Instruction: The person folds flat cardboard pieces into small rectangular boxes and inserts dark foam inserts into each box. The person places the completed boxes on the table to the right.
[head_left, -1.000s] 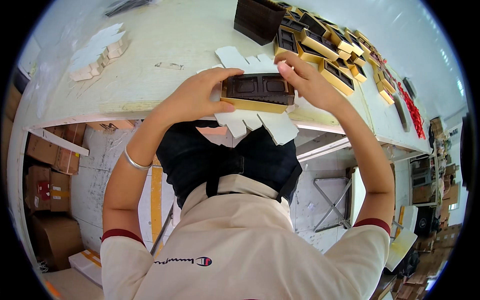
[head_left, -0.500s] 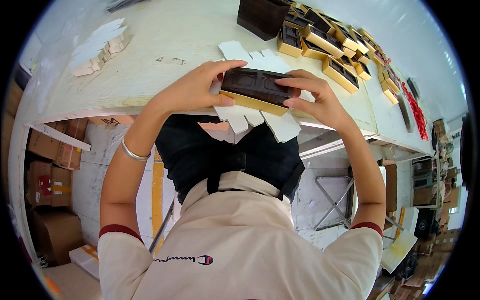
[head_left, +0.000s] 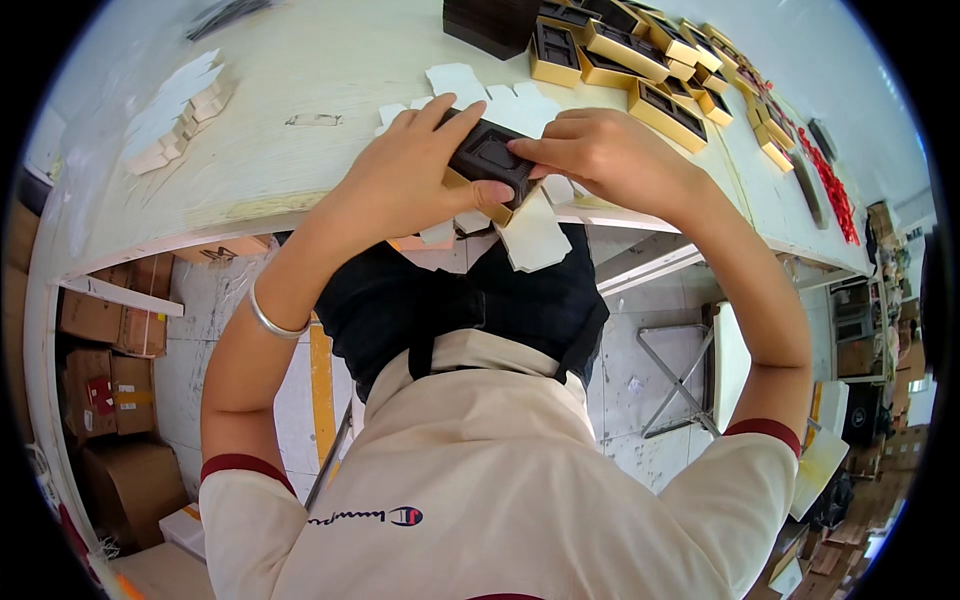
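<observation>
Across the white table (head_left: 300, 165), a heap of gold boxes (head_left: 664, 117) spreads at the far right; nearer, flat white card pieces (head_left: 537, 238) overhang the front edge. The left hand (head_left: 418, 158) grips a gold-sided box (head_left: 517, 204) above them, while the right hand (head_left: 598, 152), loosely curled, has its fingertips at the dark tray (head_left: 486, 152) inside (whether pinching or merely pressing, I cannot tell). An off-centre push against a slack left grip could twist the box off the edge; too much force might buckle the tray.
</observation>
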